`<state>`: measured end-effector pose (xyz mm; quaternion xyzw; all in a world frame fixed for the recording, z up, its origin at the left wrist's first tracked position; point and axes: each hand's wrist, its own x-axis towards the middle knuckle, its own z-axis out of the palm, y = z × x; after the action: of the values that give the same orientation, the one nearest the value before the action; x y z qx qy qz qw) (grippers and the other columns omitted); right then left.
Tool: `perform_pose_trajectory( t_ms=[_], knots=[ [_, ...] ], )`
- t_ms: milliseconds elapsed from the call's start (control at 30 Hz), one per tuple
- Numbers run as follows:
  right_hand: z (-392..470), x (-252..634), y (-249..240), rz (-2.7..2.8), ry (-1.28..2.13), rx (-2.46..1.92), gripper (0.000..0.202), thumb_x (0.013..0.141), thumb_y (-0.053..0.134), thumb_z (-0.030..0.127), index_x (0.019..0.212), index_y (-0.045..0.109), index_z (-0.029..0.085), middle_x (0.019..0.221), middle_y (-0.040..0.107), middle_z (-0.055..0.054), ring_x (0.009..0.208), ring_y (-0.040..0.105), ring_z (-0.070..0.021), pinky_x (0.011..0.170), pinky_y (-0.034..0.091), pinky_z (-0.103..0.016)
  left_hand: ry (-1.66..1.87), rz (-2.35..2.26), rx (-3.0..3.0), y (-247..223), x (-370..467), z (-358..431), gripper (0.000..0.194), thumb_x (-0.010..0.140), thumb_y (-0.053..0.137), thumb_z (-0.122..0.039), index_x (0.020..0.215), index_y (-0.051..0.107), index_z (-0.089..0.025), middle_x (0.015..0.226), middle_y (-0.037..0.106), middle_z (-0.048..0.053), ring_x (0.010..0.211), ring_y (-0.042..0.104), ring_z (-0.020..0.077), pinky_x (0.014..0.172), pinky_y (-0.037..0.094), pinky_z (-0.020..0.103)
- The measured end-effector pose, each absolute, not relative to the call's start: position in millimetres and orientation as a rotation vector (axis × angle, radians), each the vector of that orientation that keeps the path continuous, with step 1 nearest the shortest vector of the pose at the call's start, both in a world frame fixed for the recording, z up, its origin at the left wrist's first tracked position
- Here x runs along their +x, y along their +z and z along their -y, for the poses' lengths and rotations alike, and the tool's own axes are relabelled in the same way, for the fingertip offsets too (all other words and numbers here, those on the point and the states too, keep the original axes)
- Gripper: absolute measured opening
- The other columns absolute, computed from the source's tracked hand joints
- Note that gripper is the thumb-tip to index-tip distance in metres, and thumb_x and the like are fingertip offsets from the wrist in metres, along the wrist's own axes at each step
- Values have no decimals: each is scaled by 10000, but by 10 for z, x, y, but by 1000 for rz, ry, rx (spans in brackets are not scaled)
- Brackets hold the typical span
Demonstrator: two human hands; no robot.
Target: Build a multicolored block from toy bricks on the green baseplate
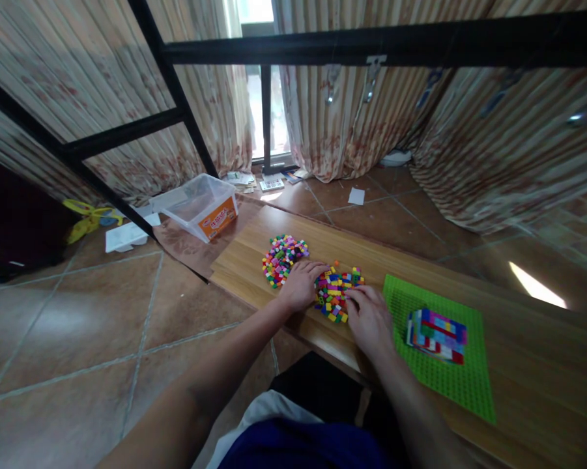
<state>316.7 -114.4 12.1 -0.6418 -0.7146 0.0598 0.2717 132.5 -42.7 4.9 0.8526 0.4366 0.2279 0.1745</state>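
Observation:
My left hand (301, 286) rests at the left side of a pile of small toy building bricks (336, 293), its fingers stretched along the pile's edge. At the right side of the same pile is my right hand (371, 317), fingers curled in with the tips among the bricks; whatever they pinch is too small to make out. Another brick pile (277, 262), of finer multicoloured pieces, lies just beyond my left hand. To the right, a block built of coloured bricks (438, 335) stands on a green baseplate (473, 384).
The piles and baseplate lie on a long wooden table (528, 365). Past its far left end, a clear plastic box (200, 202) with an orange label sits on the floor near a white lid (131, 234). A black metal frame (322, 51) crosses in front of the curtains (332, 124).

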Motion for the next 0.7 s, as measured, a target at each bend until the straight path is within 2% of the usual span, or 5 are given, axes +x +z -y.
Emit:
perform_pose_trajectory(
  t_ms=[200,533,700],
  knots=[
    [1129,3237,121,1819,218,-1685,225,869,480,261,875,695,195,976,631,-82,923,548,-221,851,437,-376,669,-1268,2343,55,1336,435,511,710,511,-60,1197,582,-196,1204,633,72,1149,540,239,1047,379,407],
    [734,2858,186,1972,258,-1657,257,861,514,222,1051,685,202,980,627,-88,958,510,-237,892,392,-395,689,-1246,2338,97,1329,454,509,754,490,-87,1255,527,-170,1208,632,80,1098,553,236,1014,411,387],
    [720,2867,157,2004,233,-1630,207,864,507,216,914,707,201,964,625,-90,948,504,-236,863,396,-382,689,-1234,2336,91,1331,453,542,739,491,-78,1272,512,-175,1207,635,76,1095,556,237,1019,412,392]
  ],
)
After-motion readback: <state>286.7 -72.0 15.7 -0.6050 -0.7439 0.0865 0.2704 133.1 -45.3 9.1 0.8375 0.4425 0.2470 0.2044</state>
